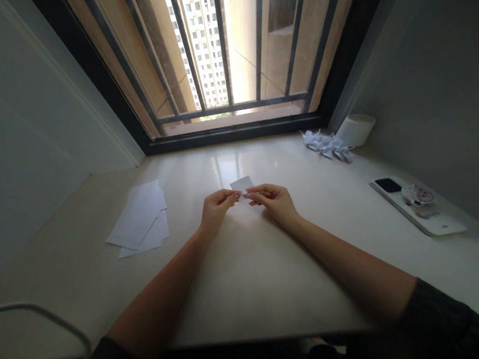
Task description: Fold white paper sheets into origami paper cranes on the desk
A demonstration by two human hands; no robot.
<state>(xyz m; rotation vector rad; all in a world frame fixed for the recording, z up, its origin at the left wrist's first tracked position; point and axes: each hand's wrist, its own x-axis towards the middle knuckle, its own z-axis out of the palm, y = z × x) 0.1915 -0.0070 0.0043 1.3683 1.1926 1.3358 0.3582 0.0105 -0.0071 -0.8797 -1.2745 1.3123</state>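
Observation:
My left hand (216, 208) and my right hand (278, 202) meet over the middle of the white sill. Both are closed in a pinch, fingertips nearly touching, on a small piece of white paper (242, 183). Its flat, greyish upper part sticks out beyond the fingers, while the lower part looks folded or twisted between them. The fingertips hide the exact shape of that fold. To the left of my left hand lies a loose stack of white paper sheets (139, 218), overlapping unevenly.
At the back right, a pile of small folded paper pieces (327, 145) lies against a white roll or cup (356, 130). A white phone (417, 207) with a round grip rests near the right wall. A white cable (32, 310) loops at front left. The barred window (234, 133) borders the back.

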